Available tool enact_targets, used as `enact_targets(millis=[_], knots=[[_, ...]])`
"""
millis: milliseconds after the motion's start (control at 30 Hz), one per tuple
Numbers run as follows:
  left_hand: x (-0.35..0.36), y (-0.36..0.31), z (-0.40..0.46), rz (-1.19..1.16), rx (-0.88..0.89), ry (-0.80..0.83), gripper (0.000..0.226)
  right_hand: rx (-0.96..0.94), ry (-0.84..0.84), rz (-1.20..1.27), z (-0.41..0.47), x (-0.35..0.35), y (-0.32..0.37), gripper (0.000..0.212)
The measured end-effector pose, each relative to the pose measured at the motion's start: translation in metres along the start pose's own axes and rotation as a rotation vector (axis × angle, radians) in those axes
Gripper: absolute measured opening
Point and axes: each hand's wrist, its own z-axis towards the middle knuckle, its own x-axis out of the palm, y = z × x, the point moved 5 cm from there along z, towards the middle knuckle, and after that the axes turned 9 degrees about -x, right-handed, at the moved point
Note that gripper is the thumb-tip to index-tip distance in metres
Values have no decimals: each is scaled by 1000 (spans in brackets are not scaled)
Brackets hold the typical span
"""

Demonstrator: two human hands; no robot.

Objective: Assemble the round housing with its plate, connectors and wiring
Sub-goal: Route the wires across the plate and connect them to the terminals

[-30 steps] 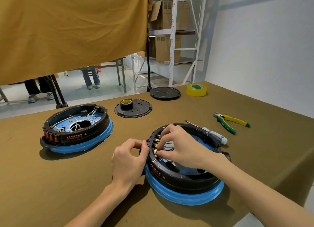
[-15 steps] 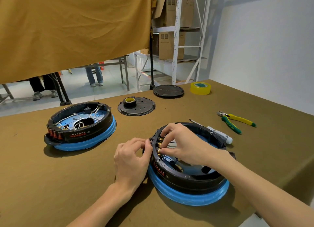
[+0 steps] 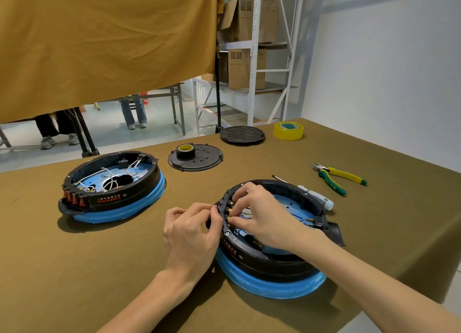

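The round housing (image 3: 269, 255) sat near the right front of the table (image 3: 74, 270), a black ring on a blue base, open at the top with its blue floor showing and a few blue wires lying inside. The work looked only partly done: brass connectors (image 3: 229, 209) stood in a row on the inner left wall, but I saw none of the white wiring that filled the second housing (image 3: 112, 188) farther left, and the perforated plate (image 3: 195, 159) lay apart on the far side with a roll of black tape (image 3: 185, 151) on it. The left hand (image 3: 192, 235) had its fingertips curled against the outside of the rim, steadying it. The right hand (image 3: 262, 216) reached inside, fingers bent and pinching at the connectors; exactly what it held was hidden. Wiring and covering seemed left to do. Pliers (image 3: 336, 175) and a screwdriver (image 3: 311, 195) waited just beyond.
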Motion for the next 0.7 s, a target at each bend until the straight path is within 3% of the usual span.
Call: enact_targets(millis=[333, 700], knots=[[-4, -3, -3, -160, -105, 28, 20, 12, -20, 58, -3, -5, -1, 11], [-1, -8, -10, -181, -164, 48, 26, 16, -52, -15, 1, 4, 1, 13]])
